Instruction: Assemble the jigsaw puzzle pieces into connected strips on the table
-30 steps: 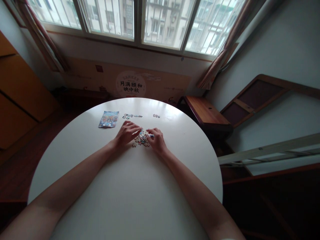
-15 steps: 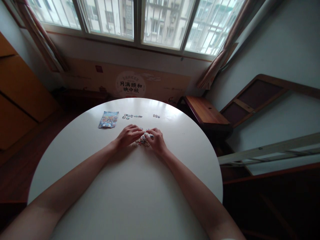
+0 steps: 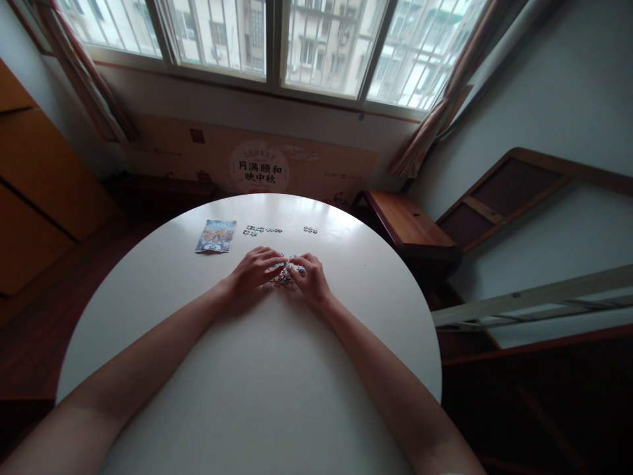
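Over a small pile of jigsaw puzzle pieces [image 3: 283, 280], my two hands nearly meet at the fingertips. My left hand [image 3: 256, 267] has its thumb and forefinger pinched at a small pale puzzle piece [image 3: 287, 264]. From the other side, my right hand [image 3: 311, 277] pinches at the same spot, its fingers bent. The fingers partly cover the piece and the pile. Farther back lie a joined group of pieces [image 3: 254, 229] and a smaller cluster [image 3: 310, 230] to its right.
A colourful picture packet [image 3: 216, 236] lies at the left on the round white table [image 3: 257, 382]. Behind the table are a wall poster [image 3: 260, 166] and a barred window [image 3: 321, 46]. A wooden bench [image 3: 408, 221] stands beyond the right edge.
My fingertips have shifted slightly, and a pale puzzle piece shows more clearly between them. The pile and the joined groups stay where they were.
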Motion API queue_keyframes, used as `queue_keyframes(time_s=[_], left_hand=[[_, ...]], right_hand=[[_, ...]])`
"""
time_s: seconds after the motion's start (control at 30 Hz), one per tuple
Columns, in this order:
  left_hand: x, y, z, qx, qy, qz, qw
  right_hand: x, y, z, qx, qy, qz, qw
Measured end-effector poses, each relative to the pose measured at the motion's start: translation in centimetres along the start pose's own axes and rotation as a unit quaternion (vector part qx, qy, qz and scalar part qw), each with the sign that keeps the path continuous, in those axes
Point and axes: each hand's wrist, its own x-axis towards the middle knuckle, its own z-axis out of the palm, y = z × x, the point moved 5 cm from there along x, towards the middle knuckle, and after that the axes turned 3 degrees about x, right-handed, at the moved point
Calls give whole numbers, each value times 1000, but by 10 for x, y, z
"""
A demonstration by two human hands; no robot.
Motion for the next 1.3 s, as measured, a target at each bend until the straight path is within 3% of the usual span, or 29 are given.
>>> queue_keyframes(time_s=[0.33,1.3], left_hand=[[0,-4,1,24,-16,-49,998],[0,0,1,1,-15,-2,1000]], right_hand=[[0,-1,0,-2,4,0,1000],[-1,-1,4,-3,-13,-23,1000]])
